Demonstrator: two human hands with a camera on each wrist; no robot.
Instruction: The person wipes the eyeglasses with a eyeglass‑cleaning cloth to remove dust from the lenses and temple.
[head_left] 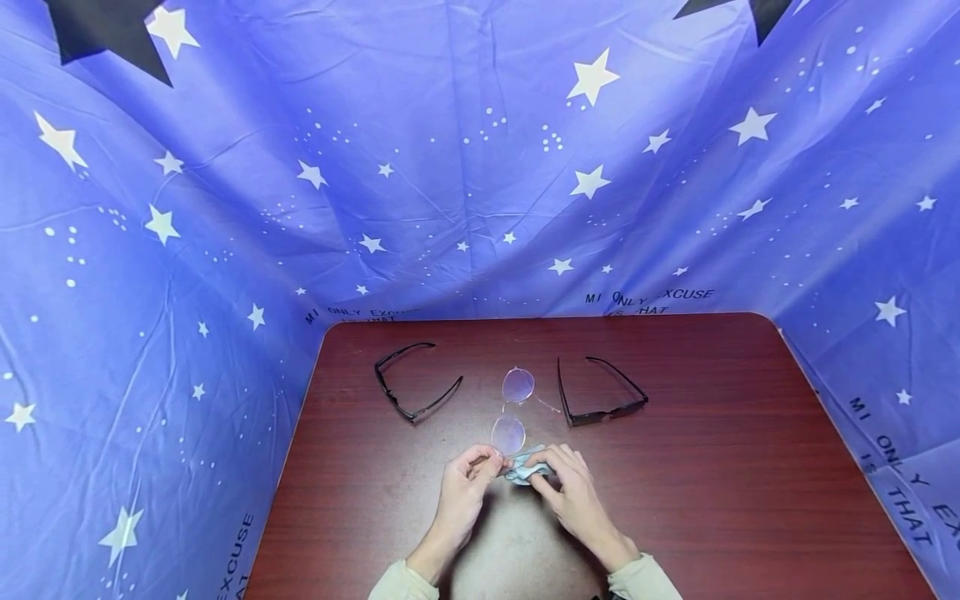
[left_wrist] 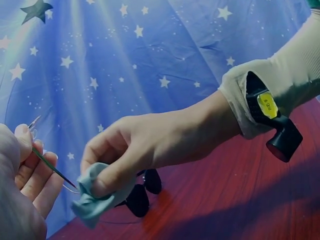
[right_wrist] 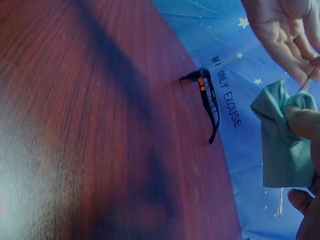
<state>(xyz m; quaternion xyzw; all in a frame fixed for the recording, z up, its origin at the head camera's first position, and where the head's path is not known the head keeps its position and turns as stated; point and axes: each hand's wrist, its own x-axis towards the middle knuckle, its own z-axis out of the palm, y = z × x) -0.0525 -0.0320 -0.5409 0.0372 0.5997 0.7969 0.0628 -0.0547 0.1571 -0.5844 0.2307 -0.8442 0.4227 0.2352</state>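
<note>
Thin-rimmed round eyeglasses [head_left: 508, 434] are held up near the front middle of the table, their lenses showing a violet tint in the head view. My left hand [head_left: 462, 487] pinches them by thumb and fingertips at the near end. A pale blue-green cloth [head_left: 522, 472] is bunched in my right hand [head_left: 573, 493], gripped between thumb and fingers against the near part of the eyeglasses. In the right wrist view the cloth [right_wrist: 287, 155] hangs in folds and hides the part of the frame under it. The left wrist view shows the eyeglasses edge-on, running into the cloth [left_wrist: 95, 195].
Black-framed glasses [head_left: 384, 385] lie with temples spread on the table's left side. Black sunglasses [head_left: 592, 417] rest to the right, beyond my right hand. Blue star-printed fabric [head_left: 465, 167] hangs around the back and sides of the brown wooden table [head_left: 735, 450].
</note>
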